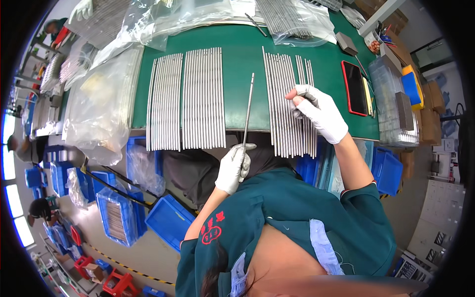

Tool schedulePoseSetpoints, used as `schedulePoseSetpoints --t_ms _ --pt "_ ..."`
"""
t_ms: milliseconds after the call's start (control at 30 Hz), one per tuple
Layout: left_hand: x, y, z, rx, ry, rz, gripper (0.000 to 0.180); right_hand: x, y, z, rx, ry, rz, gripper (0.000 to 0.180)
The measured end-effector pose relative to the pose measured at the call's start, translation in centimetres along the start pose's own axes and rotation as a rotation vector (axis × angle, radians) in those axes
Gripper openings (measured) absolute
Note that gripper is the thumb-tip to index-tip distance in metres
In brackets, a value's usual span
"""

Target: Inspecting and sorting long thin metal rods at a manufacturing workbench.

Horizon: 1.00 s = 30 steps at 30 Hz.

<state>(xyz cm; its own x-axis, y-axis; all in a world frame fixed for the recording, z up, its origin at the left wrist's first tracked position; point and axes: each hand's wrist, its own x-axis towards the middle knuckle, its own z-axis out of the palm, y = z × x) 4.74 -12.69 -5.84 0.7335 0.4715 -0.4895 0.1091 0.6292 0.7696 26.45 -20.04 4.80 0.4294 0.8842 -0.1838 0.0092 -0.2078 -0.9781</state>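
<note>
My left hand (233, 168), in a white glove, is closed around the lower end of a thin metal rod (249, 104). The rod points up and away over the table edge, with a small mark or notch near its far tip. My right hand (319, 111) wears a white glove with bare thumb and index tips. Its fingers are curled above the right-hand row of metal rods (282, 119); whether anything small is between them cannot be made out. Two more rows of rods, a left row (166, 99) and a middle row (203, 99), lie side by side, near ends over the edge.
The green table (242, 54) carries a phone (354, 88) with a red edge at the right, beside a grey block (347, 43). Plastic-wrapped rods (101, 101) lie at left, another bag (297, 24) at the back. Blue bins (170, 222) stand below.
</note>
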Motion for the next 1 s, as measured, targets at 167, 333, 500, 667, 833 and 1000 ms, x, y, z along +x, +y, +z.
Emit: schedulePoseSetpoints --t_ms 167,333,500,667,833,1000 --pt "0.1 -0.2 -0.3 0.008 -0.008 0.003 0.031 1.4 0.2 -0.1 -0.310 -0.033 -0.128 0.020" --pt "0.1 -0.3 -0.3 -0.017 -0.029 0.009 0.030 4.1 0.9 -0.3 -0.459 -0.083 -0.139 0.026" --pt "0.2 -0.6 -0.3 -0.001 -0.023 0.019 0.029 6.9 -0.2 1.0 -0.635 -0.164 -0.162 0.028" --pt "0.1 -0.7 -0.2 -0.007 -0.012 0.023 0.029 8.1 0.0 1.5 -0.696 -0.231 -0.163 0.035" --pt "-0.7 -0.1 -0.6 -0.137 -0.178 -0.042 0.036 7.6 -0.3 1.6 -0.322 -0.270 -0.014 0.027" --pt "-1.0 -0.2 -1.2 -0.257 -0.343 -0.056 0.037 6.8 -0.6 1.7 -0.173 -0.258 -0.001 0.027"
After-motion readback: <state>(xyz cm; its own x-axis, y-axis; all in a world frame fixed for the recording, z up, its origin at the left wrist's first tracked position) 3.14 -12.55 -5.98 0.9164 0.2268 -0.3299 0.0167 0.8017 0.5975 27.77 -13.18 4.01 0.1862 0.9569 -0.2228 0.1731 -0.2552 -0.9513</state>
